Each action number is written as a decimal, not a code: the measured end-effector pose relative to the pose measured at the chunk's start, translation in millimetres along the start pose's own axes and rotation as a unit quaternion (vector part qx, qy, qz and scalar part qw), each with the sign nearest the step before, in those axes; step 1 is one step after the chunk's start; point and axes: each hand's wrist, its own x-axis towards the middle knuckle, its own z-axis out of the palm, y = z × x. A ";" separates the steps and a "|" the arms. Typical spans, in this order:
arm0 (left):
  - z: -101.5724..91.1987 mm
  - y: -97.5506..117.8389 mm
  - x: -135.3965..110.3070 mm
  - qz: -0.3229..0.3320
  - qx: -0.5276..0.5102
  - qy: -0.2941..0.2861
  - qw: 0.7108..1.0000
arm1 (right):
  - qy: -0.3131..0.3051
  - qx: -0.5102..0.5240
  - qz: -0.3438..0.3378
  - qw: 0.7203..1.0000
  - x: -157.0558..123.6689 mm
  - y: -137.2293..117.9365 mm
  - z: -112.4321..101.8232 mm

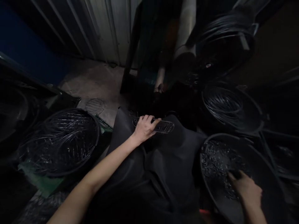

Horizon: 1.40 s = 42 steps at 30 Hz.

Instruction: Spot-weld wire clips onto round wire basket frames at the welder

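Observation:
My left hand [145, 128] is closed around a long, rounded wire frame [166, 127] with thin cross wires, held over the dark cloth [161, 161] on my lap. The frame's left part is mostly covered by the fingers. At the right, my right hand [247, 186] reaches down into a wide dark basin [261, 165]. Small, shiny bent metal pieces [216, 158] lie in that basin, close to the fingertips. Motion blur and darkness smear those fingers, so whether they grip a piece is unclear.
A round tub [97, 140] heaped with bent wires stands at the left. Behind the basin, another tub [259, 112] holds coiled wire [224, 101]. A loose wire ring [95, 105] lies on the floor. Dark machinery with a pale pipe [187, 25] rises ahead.

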 end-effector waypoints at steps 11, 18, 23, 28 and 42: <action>7.7 -4.8 5.7 -0.002 0.005 0.049 0.999 | -0.232 0.569 -0.187 0.767 -68.6 -191.6 -3.7; 1.1 -7.5 6.3 -0.015 -0.041 0.034 0.998 | -0.181 0.576 -0.222 0.765 -62.4 -229.2 6.8; 0.5 -9.1 6.2 -0.016 -0.053 0.038 0.998 | -0.045 0.480 -0.298 0.824 -63.4 -239.4 14.7; -9.8 -12.4 10.2 -0.015 -0.073 0.063 0.995 | 0.126 0.316 -0.499 0.797 -60.7 -236.6 20.8; -40.4 -25.3 20.5 0.027 -0.135 0.112 0.984 | 0.189 0.070 -0.627 0.753 -46.7 -239.8 -9.9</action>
